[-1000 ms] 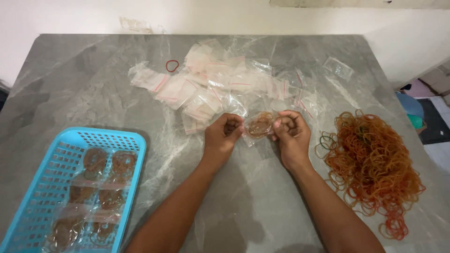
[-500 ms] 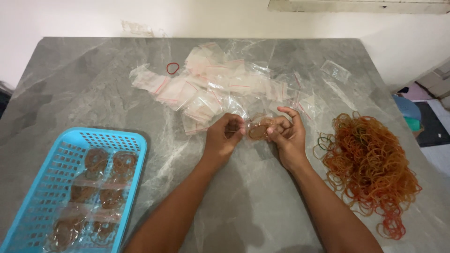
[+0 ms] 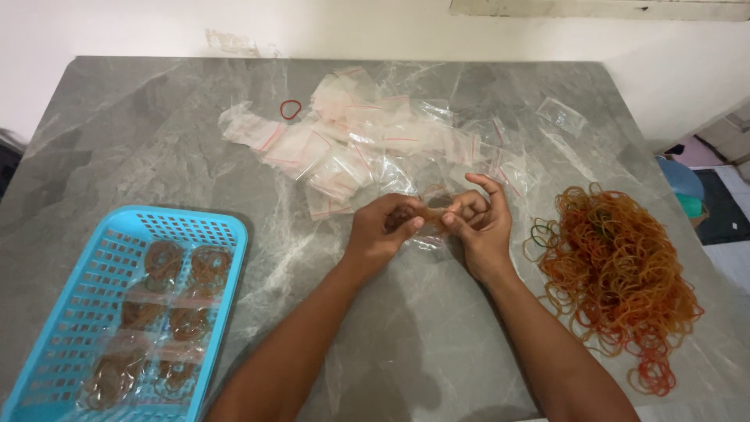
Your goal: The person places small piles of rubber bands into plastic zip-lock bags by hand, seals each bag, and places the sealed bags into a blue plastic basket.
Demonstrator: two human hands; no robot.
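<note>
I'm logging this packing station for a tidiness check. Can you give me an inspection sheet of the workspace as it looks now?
Surface: grey marbled table.
Job's things: left hand and right hand together pinch a small clear bag with rubber bands.
Clutter: heap of empty clear zip bags; pile of loose rubber bands; one stray red band; blue basket of filled bags.
Grippers: both hands closed on the bag.
Cables: nothing seen.
Surroundings: white wall.

Clear zip bags [image 3: 367, 144] heaped mid-table; filled ones [image 3: 148, 312] in basket [image 3: 47, 344]
</note>
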